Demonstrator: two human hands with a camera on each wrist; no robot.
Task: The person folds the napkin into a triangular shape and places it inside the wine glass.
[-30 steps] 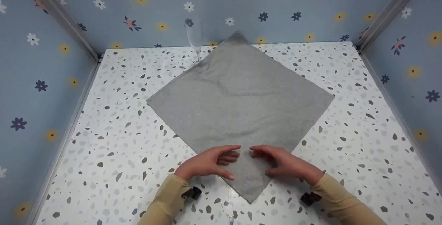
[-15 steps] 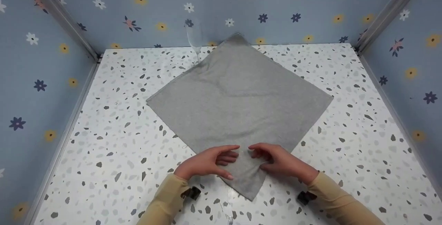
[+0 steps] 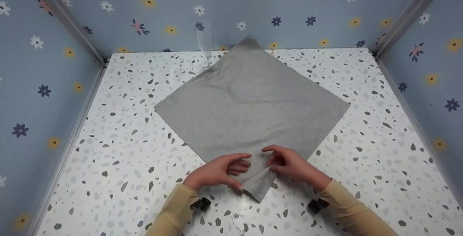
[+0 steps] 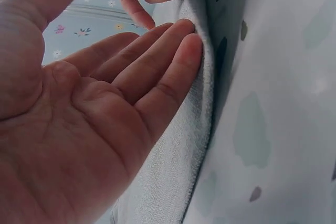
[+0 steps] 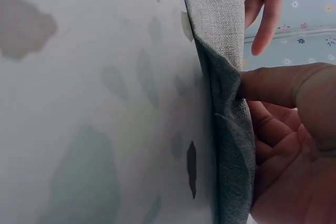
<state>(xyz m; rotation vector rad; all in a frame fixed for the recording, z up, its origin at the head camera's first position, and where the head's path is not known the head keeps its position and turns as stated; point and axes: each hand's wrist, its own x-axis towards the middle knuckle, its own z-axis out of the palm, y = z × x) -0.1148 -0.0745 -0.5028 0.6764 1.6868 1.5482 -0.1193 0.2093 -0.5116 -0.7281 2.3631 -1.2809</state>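
Note:
A square grey cloth (image 3: 249, 102) lies spread out like a diamond, one corner pointing at me. My right hand (image 3: 294, 167) pinches a small fold of it between thumb and fingers, right of the near corner; the right wrist view shows the thumb (image 5: 270, 85) against the bunched edge. That near corner is drawn up into a crease. On the left side of the same corner, my left hand (image 3: 219, 172) has its fingers extended and spread over the cloth, with its thumb at the cloth's edge. In the left wrist view its fingertips (image 4: 189, 51) are right at the cloth's surface.
A clear stemmed glass (image 3: 205, 44) stands behind the cloth's upper left edge, near the back wall. The cloth lies on a white speckled table (image 3: 119, 149), with blue flowered panels (image 3: 224, 8) on the back and both sides.
My right thumb has moved inward and gathered the cloth's right edge into a fold, pulling the near corner up and slightly away from me. My left hand has hardly moved.

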